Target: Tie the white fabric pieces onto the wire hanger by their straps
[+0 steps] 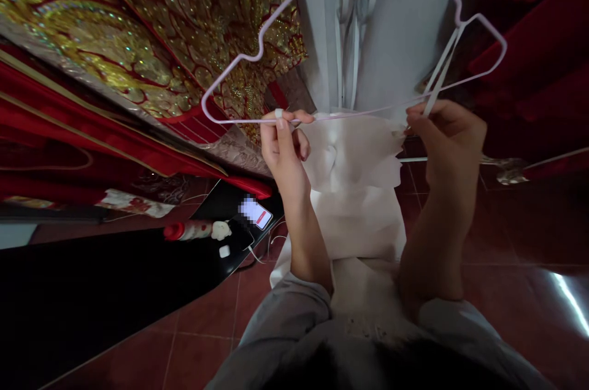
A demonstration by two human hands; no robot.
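Note:
A pale pink clothes hanger (261, 40) is held up in front of me, its top cut off by the upper edge of the view. My left hand (286, 141) grips its bottom bar near the left end, with a white band around one finger. My right hand (448, 129) pinches a thin white strap (442, 68) that loops over the notch at the hanger's right shoulder. Below and between my hands is pale cream fabric (354, 218), falling toward my lap. Whether the strap joins this fabric is hidden by my right hand.
Gold-sequined red garments (151, 28) hang at the left, and dark red cloth (543, 59) at the right. White straps (347, 28) hang against the pale surface ahead. A black table (115, 292) at lower left carries a lit phone (256, 213), a red-capped bottle (184, 230) and a small white case (224, 251).

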